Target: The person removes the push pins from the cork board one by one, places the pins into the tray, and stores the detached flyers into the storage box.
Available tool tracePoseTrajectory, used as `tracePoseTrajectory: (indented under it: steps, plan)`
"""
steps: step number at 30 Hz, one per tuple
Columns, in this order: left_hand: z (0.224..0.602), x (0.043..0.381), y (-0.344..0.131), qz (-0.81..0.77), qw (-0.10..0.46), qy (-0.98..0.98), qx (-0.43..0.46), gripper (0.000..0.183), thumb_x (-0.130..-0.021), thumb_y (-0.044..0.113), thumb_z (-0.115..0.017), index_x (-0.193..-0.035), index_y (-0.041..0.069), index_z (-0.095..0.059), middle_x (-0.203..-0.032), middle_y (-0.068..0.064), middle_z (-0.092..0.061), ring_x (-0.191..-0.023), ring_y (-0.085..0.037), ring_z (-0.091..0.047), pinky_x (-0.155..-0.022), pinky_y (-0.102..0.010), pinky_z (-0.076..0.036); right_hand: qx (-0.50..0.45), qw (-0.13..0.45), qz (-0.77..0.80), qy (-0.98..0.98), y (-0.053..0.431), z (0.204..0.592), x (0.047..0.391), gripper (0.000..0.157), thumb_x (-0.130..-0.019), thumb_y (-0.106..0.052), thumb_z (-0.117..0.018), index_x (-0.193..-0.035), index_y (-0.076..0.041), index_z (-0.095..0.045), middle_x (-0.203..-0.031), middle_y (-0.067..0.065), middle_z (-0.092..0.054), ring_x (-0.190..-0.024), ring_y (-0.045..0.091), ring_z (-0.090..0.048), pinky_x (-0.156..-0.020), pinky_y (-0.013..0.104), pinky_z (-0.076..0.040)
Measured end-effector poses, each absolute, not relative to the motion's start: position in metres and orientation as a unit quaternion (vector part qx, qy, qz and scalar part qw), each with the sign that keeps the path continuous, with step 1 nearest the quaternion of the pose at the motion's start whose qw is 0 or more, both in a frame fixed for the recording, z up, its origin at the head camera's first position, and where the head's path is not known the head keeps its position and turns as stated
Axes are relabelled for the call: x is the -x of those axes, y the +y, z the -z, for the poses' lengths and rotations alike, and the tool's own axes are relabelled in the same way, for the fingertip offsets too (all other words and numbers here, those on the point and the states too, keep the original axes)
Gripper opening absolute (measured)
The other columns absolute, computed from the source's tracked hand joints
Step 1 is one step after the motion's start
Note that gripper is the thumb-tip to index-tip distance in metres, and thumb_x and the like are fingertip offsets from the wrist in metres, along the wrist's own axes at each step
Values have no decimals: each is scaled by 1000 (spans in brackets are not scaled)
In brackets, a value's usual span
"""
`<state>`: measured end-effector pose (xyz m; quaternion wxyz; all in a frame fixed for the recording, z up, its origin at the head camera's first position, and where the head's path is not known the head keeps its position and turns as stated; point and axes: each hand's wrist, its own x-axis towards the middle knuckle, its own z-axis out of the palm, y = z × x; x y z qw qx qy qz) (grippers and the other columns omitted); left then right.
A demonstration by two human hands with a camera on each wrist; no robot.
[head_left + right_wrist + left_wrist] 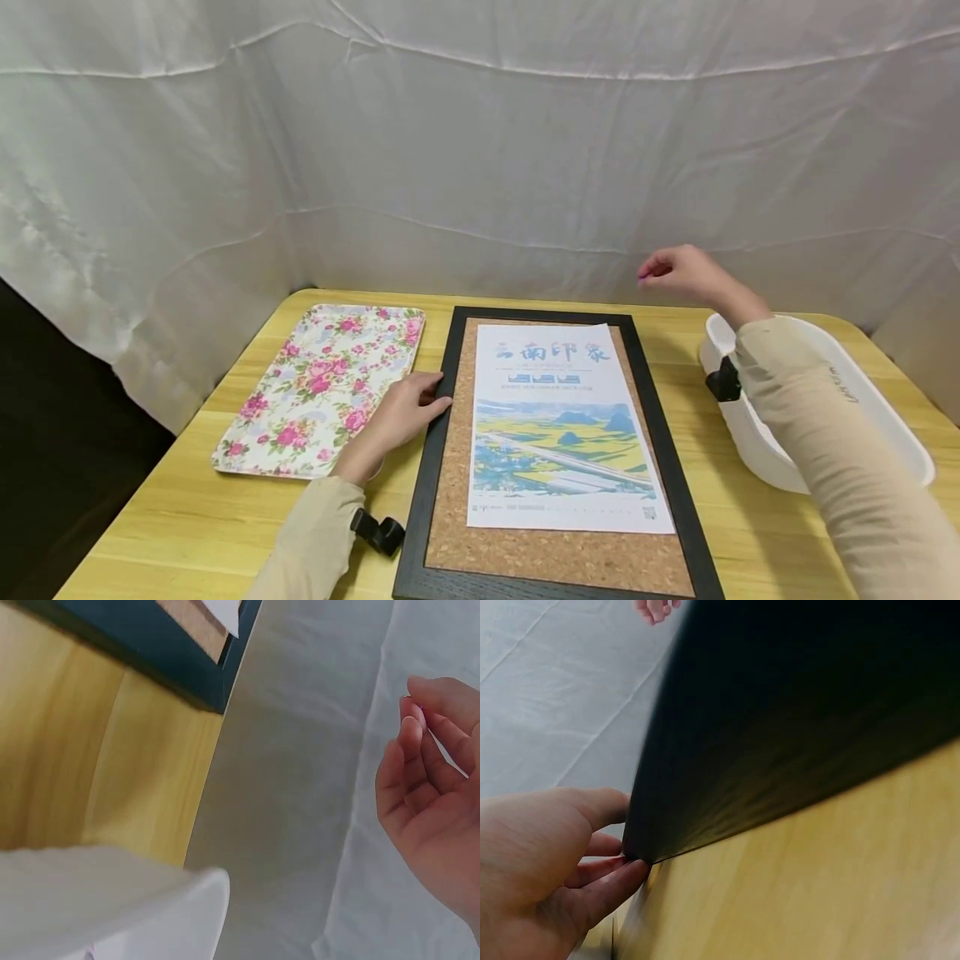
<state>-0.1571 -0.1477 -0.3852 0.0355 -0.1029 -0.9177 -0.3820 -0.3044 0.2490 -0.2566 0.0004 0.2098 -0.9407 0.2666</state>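
Note:
In the head view my left hand (405,412) is at the left side of a black-framed cork board (600,554), its fingers gripping the frame's edge, as the left wrist view also shows. A printed poster (562,433) with a landscape and blue lettering lies on the cork, slightly askew. My right hand (686,273) is raised beyond the board's far right corner. Its fingertips pinch a tiny purple thing (642,276), mostly hidden by the fingers.
A floral tray (322,379) lies left of the board. On the right stands a white plastic tub (888,408), partly behind my right forearm; a purple bit shows inside it in the right wrist view. Pale cloth (465,150) hangs behind the wooden table (172,508).

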Motion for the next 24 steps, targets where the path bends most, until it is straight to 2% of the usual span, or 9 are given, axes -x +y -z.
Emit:
tracePoseTrajectory:
  steps: [11, 19, 24]
  plan:
    - [384, 154, -149, 377, 50, -917, 119, 44, -94, 15, -65, -129, -10, -56, -123, -26, -57, -97, -32, -65, -80, -40, -55, -182, 16, -266, -947, 282, 259, 303, 23, -91, -15, -67, -100, 7, -68, -92, 14, -68, -80, 18, -57, -68, 31, -46]
    - [385, 155, -150, 379, 33, -919, 101, 44, -94, 13, -65, -131, -9, -55, -124, -24, -58, -99, -31, -64, -82, -40, -54, -152, -1, -282, -947, 306, 265, 301, 29, -93, -17, -66, -105, 10, -66, -95, 15, -67, -86, 25, -58, -67, 32, -47]
    - [384, 155, -149, 379, 35, -919, 103, 46, -93, 13, -66, -131, -9, -54, -124, -24, -58, -99, -31, -64, -82, -41, -54, -134, -8, -281, -950, 321, 269, 298, 33, -93, -20, -66, -106, 10, -65, -97, 17, -66, -84, 19, -56, -67, 31, -47]
